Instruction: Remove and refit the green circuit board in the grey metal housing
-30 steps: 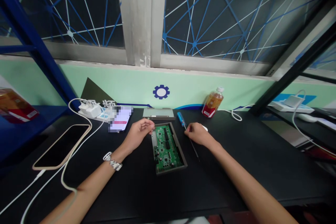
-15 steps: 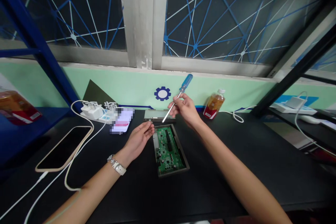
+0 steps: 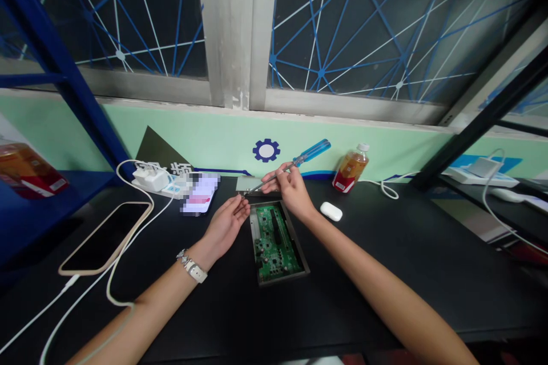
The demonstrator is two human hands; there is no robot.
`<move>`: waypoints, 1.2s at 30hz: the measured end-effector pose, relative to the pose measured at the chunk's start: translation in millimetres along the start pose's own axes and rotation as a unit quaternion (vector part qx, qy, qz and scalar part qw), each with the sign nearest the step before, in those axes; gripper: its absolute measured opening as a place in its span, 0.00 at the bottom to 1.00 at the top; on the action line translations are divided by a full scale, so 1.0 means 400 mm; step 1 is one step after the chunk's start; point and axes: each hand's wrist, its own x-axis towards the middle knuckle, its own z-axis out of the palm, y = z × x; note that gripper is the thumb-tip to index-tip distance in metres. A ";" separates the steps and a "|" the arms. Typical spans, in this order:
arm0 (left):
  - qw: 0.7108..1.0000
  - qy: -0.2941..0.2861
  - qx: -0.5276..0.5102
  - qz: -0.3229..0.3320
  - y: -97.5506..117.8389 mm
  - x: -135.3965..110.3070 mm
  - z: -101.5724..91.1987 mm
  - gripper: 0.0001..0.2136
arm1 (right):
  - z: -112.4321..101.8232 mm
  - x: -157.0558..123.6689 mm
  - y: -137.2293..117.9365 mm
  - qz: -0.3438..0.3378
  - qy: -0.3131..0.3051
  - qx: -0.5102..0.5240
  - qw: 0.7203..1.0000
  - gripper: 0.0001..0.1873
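- Black desk [image 3: 385, 274] by the window bears the open circuit board [image 3: 274, 236], just beneath my hands.
- Right hand [image 3: 291, 188] clasps the screwdriver [image 3: 310, 152]; left hand [image 3: 226, 222] fingertips meet its tip, and I cannot tell whether they pinch anything.
- I'd hold the shaft steady.

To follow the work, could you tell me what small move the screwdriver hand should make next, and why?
Probably tilt the screwdriver tip down onto the far left corner of the circuit board. The right hand holds it nearly level, with the tip meeting the pinched fingers of the left hand close by that corner. What they hold is too small to tell.
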 end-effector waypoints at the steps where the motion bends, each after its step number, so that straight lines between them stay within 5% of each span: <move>1: 1.000 0.001 -0.001 -0.001 0.000 0.001 0.000 0.05 | 0.001 -0.001 0.002 0.002 0.000 -0.003 1.000 0.17; 36: 1.000 -0.009 0.019 0.008 -0.004 0.005 -0.013 0.04 | 0.003 -0.005 0.002 0.017 -0.031 0.040 0.999 0.16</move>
